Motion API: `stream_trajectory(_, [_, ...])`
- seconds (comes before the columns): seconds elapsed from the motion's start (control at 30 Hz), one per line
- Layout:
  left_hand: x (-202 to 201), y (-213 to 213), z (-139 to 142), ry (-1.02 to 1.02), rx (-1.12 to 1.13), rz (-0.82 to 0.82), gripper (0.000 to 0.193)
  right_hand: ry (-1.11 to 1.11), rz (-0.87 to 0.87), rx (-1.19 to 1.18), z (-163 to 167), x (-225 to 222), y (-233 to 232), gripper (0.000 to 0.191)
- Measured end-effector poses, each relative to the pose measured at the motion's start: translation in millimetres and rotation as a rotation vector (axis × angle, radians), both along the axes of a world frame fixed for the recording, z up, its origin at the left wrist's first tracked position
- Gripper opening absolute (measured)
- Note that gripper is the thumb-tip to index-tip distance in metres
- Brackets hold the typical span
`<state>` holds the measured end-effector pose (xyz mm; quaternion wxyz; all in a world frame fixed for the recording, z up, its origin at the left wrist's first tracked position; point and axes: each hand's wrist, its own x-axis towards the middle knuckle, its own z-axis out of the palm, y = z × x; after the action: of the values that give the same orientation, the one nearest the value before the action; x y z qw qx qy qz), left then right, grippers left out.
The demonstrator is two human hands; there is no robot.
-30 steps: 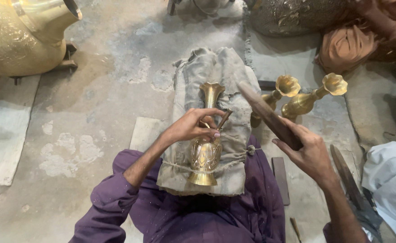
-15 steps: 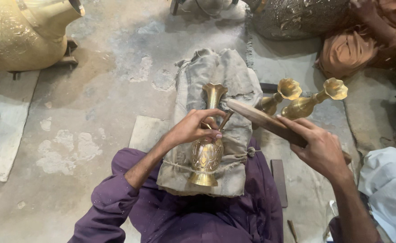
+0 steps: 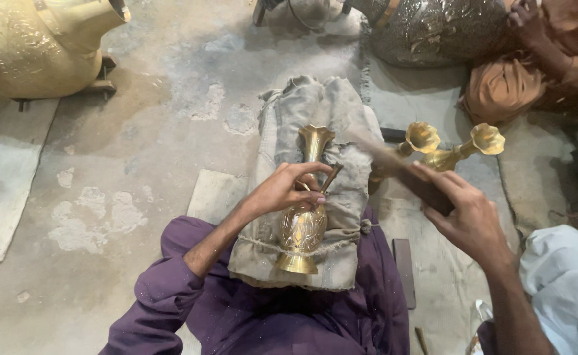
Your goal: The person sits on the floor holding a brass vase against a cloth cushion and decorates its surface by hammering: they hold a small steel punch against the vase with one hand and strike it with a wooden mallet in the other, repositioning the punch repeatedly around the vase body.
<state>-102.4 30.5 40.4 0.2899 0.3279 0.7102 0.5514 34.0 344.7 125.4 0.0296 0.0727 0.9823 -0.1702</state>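
Centrally, a brass vase [image 3: 304, 220] lies on a grey cloth bundle [image 3: 328, 131] tied with cord across the person's lap. The left hand [image 3: 288, 189] curls over the vase's neck, fingers pinching a slim metal punch [image 3: 330, 177] against it. The right hand [image 3: 463, 210] is wrapped tight around a dark wooden mallet [image 3: 394, 164], motion-blurred and hard to make out. Two brass vases [image 3: 450, 148] lie far right; a large brass vessel [image 3: 36, 43] is cut off far left.

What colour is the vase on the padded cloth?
Shiny golden brass vase with engraved patterning, clearest in the head view.
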Motion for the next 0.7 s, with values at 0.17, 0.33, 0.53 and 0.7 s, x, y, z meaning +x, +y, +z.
stream_trajectory(0.17, [0,3,-6,-0.014,0.008,0.010,0.058,0.012,0.070,0.015,8,0,-1,0.076])
stream_trajectory(0.33, [2,3,-5,0.038,-0.007,0.047,0.058,0.143,0.124,-0.100,8,-3,-1,0.074])
stream_trajectory(0.53, [3,2,-6,0.029,0.041,0.045,0.058,0.172,0.129,-0.112,10,-5,1,0.081])
stream_trajectory(0.7, [2,2,-11,0.056,0.045,0.066,0.058,-0.121,-0.077,0.064,12,-5,-1,0.080])
